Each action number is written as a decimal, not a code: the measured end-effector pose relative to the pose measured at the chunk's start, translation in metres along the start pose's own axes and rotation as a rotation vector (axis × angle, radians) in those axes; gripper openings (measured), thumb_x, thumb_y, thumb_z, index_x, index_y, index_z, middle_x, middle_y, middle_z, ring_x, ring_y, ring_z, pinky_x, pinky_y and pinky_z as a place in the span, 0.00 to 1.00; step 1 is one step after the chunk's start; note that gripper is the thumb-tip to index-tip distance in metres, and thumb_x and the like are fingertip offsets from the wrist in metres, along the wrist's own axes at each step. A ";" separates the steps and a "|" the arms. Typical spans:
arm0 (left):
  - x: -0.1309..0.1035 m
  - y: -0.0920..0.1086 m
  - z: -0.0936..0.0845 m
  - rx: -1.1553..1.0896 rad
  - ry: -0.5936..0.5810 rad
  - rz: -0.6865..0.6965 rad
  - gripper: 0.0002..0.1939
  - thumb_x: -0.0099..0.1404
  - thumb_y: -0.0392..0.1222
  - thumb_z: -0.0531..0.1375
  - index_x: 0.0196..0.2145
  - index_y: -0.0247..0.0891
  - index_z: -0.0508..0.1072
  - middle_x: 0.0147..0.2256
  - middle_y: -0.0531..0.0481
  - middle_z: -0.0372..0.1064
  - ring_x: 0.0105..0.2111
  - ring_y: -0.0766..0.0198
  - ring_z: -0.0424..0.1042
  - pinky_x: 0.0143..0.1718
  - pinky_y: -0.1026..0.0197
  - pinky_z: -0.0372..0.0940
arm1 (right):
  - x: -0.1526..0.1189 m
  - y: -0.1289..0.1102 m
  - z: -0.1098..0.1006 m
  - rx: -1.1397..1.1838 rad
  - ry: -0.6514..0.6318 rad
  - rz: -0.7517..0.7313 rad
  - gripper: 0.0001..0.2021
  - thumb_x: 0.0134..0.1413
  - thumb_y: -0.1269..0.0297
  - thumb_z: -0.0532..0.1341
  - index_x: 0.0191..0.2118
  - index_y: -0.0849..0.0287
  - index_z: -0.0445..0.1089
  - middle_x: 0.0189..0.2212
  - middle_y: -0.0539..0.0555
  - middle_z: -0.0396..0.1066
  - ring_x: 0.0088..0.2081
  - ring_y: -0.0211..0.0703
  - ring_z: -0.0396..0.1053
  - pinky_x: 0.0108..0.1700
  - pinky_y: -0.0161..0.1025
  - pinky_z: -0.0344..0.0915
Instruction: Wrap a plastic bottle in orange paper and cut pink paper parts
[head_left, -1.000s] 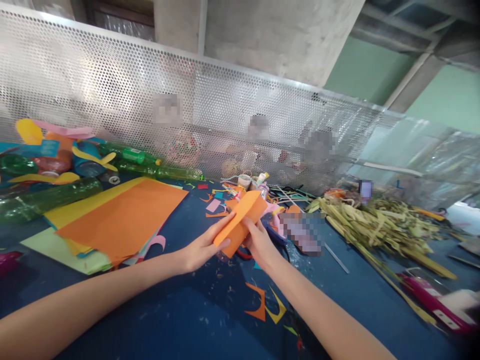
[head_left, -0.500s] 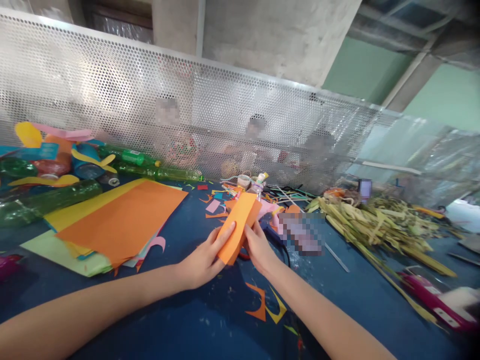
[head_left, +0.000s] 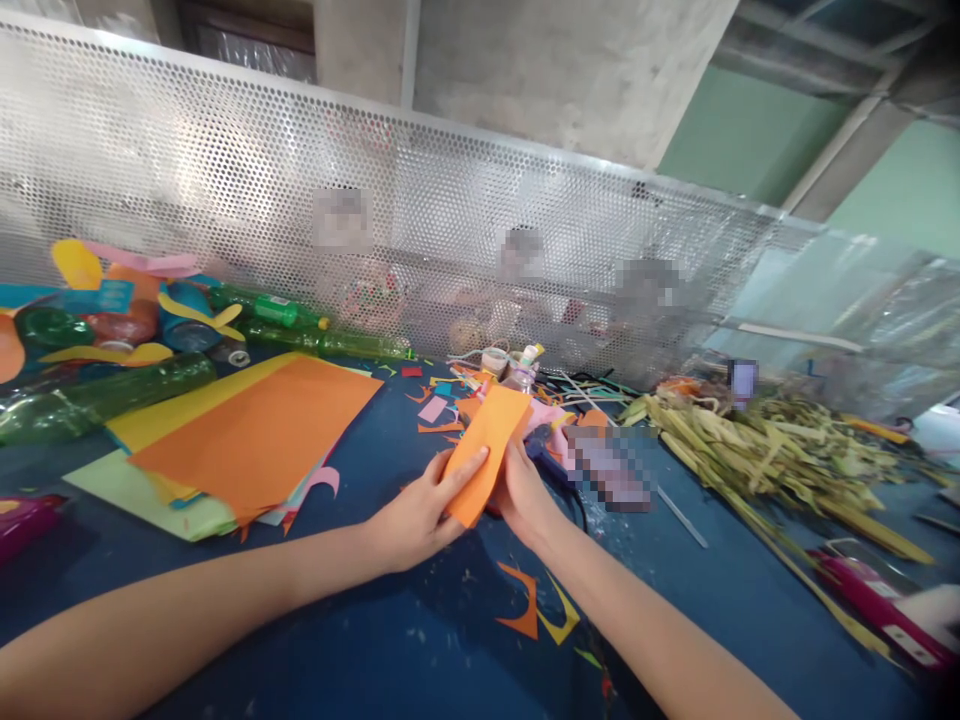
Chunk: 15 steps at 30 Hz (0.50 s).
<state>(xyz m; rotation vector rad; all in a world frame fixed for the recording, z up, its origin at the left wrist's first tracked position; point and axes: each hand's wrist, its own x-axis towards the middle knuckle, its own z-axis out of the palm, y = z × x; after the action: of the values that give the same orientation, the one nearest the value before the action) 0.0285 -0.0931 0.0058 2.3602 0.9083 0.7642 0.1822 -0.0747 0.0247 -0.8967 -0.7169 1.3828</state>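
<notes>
A folded strip of orange paper (head_left: 489,450) is held up over the blue table between both hands. My left hand (head_left: 424,508) grips its lower left side, thumb across the front face and fingers behind. On the other side, my right hand (head_left: 527,497) is closed at the strip's right edge, its fingertips partly hidden behind the paper. Curved orange scraps (head_left: 525,603) and a yellow scrap (head_left: 561,615) lie on the table below the hands. A stack of coloured sheets with an orange sheet (head_left: 262,430) on top is to the left.
Green plastic bottles (head_left: 112,395) lie at the left by a perforated metal screen (head_left: 285,190). Dried husks (head_left: 772,440) are piled at the right, near a magenta power strip (head_left: 874,600). A blue-handled tool (head_left: 551,465) lies just beyond my right hand. People sit behind the screen.
The orange strip has turned slightly so its front face shows wider and its layers lie closer together. My view has shifted a little to the left.
</notes>
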 end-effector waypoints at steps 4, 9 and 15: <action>0.001 -0.001 0.003 -0.032 0.046 -0.001 0.43 0.60 0.49 0.58 0.64 0.55 0.35 0.60 0.41 0.41 0.53 0.45 0.61 0.52 0.46 0.60 | -0.004 -0.010 0.005 0.025 -0.074 0.058 0.17 0.48 0.50 0.61 0.42 0.53 0.69 0.40 0.50 0.74 0.42 0.44 0.70 0.43 0.40 0.67; 0.006 -0.004 -0.007 -0.131 0.077 0.043 0.39 0.62 0.42 0.56 0.64 0.52 0.37 0.56 0.42 0.50 0.51 0.51 0.63 0.52 0.50 0.60 | -0.005 -0.027 0.007 0.002 -0.162 0.084 0.26 0.48 0.40 0.54 0.45 0.53 0.68 0.41 0.52 0.73 0.40 0.47 0.71 0.35 0.40 0.68; 0.015 -0.011 -0.026 -0.207 0.043 0.060 0.36 0.64 0.44 0.55 0.64 0.51 0.41 0.58 0.43 0.51 0.52 0.52 0.61 0.49 0.50 0.63 | 0.008 -0.023 -0.006 -0.090 -0.204 0.018 0.18 0.47 0.58 0.64 0.45 0.54 0.67 0.39 0.50 0.73 0.35 0.42 0.71 0.35 0.38 0.69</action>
<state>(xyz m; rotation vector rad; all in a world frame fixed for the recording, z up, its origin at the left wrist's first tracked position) 0.0163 -0.0692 0.0228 2.2054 0.7398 0.8908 0.1999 -0.0667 0.0407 -0.8410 -0.9346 1.4817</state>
